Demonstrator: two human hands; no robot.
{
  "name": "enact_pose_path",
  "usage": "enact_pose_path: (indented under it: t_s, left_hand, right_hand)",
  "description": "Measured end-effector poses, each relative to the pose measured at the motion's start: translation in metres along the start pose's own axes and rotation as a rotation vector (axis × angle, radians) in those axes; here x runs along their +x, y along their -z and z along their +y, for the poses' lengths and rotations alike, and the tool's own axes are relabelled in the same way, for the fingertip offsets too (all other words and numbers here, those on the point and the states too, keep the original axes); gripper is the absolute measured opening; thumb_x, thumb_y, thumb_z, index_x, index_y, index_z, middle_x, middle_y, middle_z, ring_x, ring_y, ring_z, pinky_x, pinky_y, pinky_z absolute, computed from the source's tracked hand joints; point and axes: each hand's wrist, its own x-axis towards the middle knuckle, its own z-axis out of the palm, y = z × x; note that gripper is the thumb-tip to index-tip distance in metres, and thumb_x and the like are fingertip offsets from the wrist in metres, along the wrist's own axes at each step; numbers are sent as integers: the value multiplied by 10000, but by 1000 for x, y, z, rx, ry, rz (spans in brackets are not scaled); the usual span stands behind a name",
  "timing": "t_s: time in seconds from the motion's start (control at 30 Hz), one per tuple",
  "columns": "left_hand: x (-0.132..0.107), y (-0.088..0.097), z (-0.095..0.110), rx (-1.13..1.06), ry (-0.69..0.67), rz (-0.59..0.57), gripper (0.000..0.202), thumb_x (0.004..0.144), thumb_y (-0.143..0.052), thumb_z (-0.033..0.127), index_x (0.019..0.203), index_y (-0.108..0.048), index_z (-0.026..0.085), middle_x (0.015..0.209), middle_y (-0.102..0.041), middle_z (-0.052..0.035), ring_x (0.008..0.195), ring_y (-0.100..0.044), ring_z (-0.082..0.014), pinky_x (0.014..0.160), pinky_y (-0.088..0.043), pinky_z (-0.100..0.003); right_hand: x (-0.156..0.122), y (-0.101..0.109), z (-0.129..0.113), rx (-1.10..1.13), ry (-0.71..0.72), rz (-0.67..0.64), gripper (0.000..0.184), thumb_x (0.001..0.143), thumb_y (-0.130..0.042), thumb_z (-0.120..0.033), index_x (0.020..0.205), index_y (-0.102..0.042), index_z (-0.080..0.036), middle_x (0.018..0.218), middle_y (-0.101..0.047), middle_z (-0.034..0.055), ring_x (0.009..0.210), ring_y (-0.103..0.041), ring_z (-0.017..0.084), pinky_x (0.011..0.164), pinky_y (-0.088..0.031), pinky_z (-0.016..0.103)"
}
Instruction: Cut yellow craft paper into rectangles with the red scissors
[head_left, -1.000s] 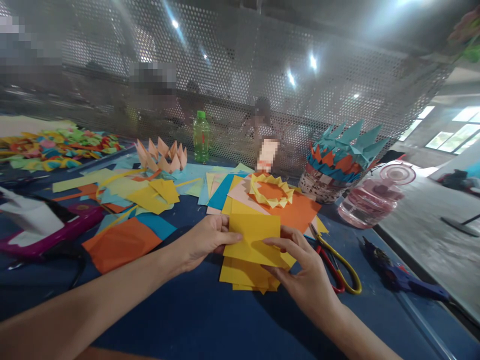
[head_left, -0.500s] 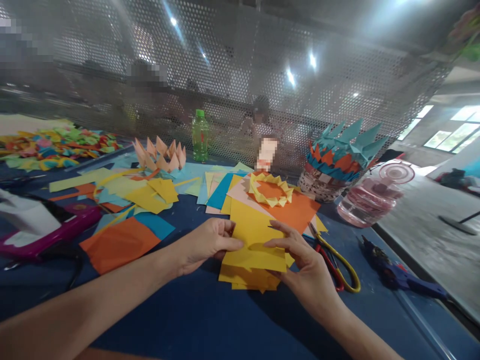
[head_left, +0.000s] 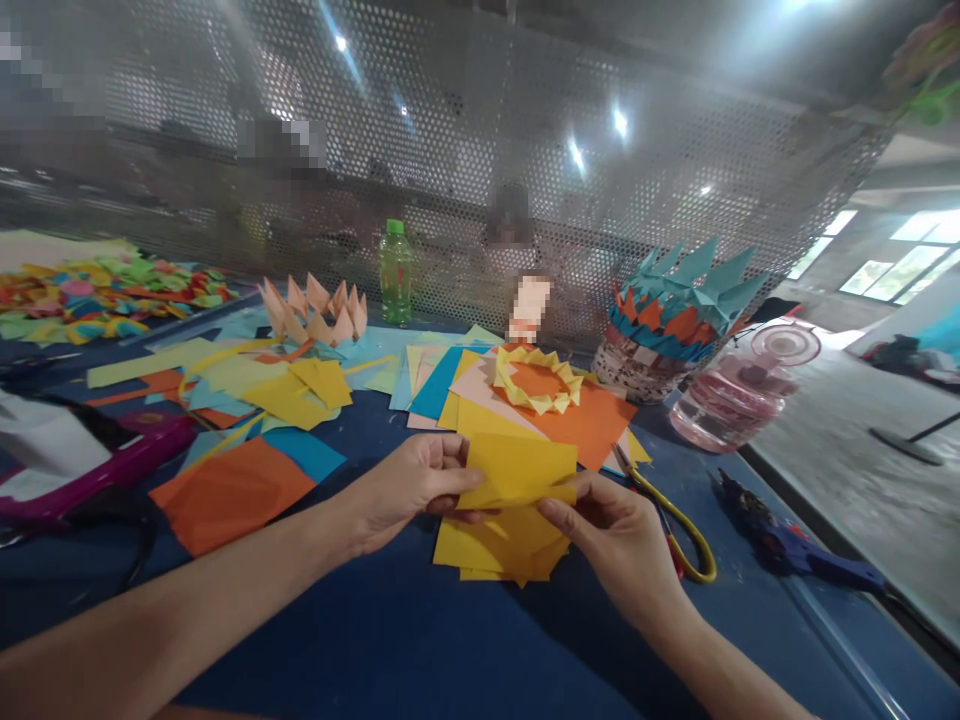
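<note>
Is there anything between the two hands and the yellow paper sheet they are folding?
Nothing visible. The left hand and right hand both pinch the yellow sheet directly, above the yellow stack.

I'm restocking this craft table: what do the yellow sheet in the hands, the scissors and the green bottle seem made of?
Yellow sheet: thin matte paper, since it bends and creases between both hands. Scissors: yellow handle loops look like glossy plastic; blades are hidden. Green bottle: probably translucent plastic, with an opaque cap.
</note>
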Motion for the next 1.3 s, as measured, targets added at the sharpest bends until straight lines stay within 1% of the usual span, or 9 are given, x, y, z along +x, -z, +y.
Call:
enact_pose_path:
  t_s: [0.13, 0.23, 0.33, 0.5, 0.73, 0.9, 1.07, 1.17, 1.3]
  left_hand:
    - [-2, -1, 4, 24, -200, 62, 488, 779, -613, 407, 1204, -448, 232, 1162, -582, -95, 997, -593, -202, 784, -491, -300]
    - [-5, -4, 7, 140, -344, 32, 567, 720, -688, 359, 1215, -431, 256, 1292, -476, -96, 1156, -491, -232, 893, -439, -318]
    - [-7, -6, 7, 281, -398, 23, 538, 679, -727, 306, 1164, -496, 267, 1312, -453, -77, 1206, -439, -239, 943, -406, -328]
    - [-4, -5, -4, 445, -472, 112, 280, 670, -725, 310, 926, -654, 223, 1314, -458, -72, 1255, -382, -259, 956, -398, -317]
    - [3, -5, -7, 215, -384, 199, 269, 633, -749, 310, 872, -674, 212, 1333, -473, -58, 1221, -428, -245, 929, -413, -322]
    - [0, -6, -4, 198, -247, 174, 252, 643, -738, 338, 855, -708, 205, 1007, -670, -48, 980, -591, -224, 838, -455, -310]
    - [-4, -9, 0, 198, -253, 192, 184, 673, -691, 344, 756, -723, 183, 791, -702, -34, 854, -625, -233, 726, -488, -288]
    - [-4, -9, -1, 232, -244, 223, 181, 652, -702, 351, 717, -719, 183, 719, -695, -28, 832, -624, -239, 685, -491, -278]
    - [-3, -10, -4, 220, -231, 172, 209, 668, -693, 370, 762, -709, 183, 756, -694, -27, 834, -625, -229, 710, -492, -286]
  right_hand:
    - [4, 1, 0, 101, -35, 63, 256, 685, -730, -369, 613, -583, -171, 600, -569, -20, 576, -498, 99, 544, -406, 206]
    - [7, 2, 1, 120, -58, 86, 281, 689, -721, -396, 602, -578, -170, 608, -567, -18, 595, -494, 99, 547, -387, 200]
    - [7, 2, 1, 109, -59, 107, 298, 687, -718, -417, 602, -582, -166, 625, -577, -1, 611, -500, 112, 547, -385, 207]
    - [5, 0, 1, 122, -50, 86, 288, 703, -705, -413, 610, -589, -166, 658, -597, 15, 625, -511, 118, 560, -406, 215]
    - [4, -1, 0, 99, -42, 74, 292, 695, -707, -427, 611, -594, -172, 686, -629, 27, 659, -550, 141, 579, -434, 235]
    - [4, -2, -1, 100, -46, 57, 241, 683, -726, -397, 666, -622, -181, 648, -615, -7, 611, -534, 116, 566, -433, 217]
    - [3, -4, -3, 120, -5, 77, 237, 662, -738, -402, 707, -637, -193, 671, -633, -3, 638, -575, 138, 612, -473, 245]
    - [4, -3, -4, 109, 29, 119, 251, 653, -742, -408, 725, -635, -192, 690, -642, 5, 658, -589, 146, 628, -485, 253]
    - [6, -2, -4, 66, 29, 169, 284, 638, -747, -416, 639, -587, -181, 613, -606, -6, 585, -558, 126, 548, -458, 228]
